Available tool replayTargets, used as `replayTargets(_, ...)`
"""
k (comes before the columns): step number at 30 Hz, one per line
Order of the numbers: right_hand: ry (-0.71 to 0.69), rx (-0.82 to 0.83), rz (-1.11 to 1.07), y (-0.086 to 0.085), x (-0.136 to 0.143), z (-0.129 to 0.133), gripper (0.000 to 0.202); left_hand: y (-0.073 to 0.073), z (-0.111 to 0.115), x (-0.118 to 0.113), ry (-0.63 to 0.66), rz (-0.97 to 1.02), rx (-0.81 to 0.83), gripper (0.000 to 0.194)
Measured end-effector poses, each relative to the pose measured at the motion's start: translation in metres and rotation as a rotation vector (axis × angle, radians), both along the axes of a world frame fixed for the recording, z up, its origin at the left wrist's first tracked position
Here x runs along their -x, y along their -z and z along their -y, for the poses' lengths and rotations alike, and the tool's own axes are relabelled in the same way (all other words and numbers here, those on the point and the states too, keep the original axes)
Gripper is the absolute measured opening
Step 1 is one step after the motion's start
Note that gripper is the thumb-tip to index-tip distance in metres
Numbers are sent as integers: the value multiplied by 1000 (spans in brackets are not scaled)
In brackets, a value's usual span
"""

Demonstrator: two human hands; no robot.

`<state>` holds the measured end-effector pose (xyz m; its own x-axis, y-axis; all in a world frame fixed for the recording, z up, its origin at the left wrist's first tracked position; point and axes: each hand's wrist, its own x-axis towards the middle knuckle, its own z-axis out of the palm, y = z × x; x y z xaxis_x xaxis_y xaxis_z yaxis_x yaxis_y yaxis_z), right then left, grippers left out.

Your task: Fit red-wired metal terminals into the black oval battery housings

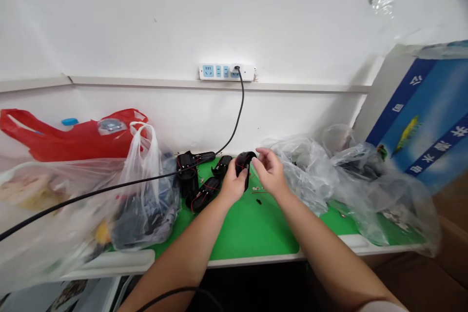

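A black plastic shell (249, 157) with a thin red wire inside is gripped by my left hand (233, 184), thumb across its near side. Just to the right, my right hand (271, 171) has its fingers half bent and apart, close to the shell's edge. Whether a fingertip touches the shell is hard to see. Left of my hands lie more black plastic shells (205, 194) with red wires. Below the right hand, a small black part (259, 201) and some small metal bits (256, 188) rest on the green mat (252, 234).
Clear plastic bags (303, 170) cover the right side, beside a blue printed box (431, 107). At left are a white plastic bag (142, 204) and a red bag (84, 139). A black cable (241, 102) runs from the wall power strip (226, 72); another cable stretch (109, 189) crosses the left.
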<state>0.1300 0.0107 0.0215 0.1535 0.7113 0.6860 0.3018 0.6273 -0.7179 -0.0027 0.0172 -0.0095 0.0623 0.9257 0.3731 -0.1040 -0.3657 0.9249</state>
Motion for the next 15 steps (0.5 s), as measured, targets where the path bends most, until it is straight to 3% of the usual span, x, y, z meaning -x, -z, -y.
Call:
replayTargets(3, -95, -49, 206, -21, 1, 6, 25, -1, 3, -1, 12, -153, -80, 45)
replayTargets(5, -127, 10, 166, -23, 4, 6, 28, -3, 6, 0, -4, -200, -95, 44)
replayTargets(10, -107, 135, -149, -8, 9, 1, 25, -5, 7, 1, -41, -277, -102, 41)
replayTargets(15, -200, 180, -293, -2, 1, 5, 24, 1, 0, -3, -64, -243, 21, 41)
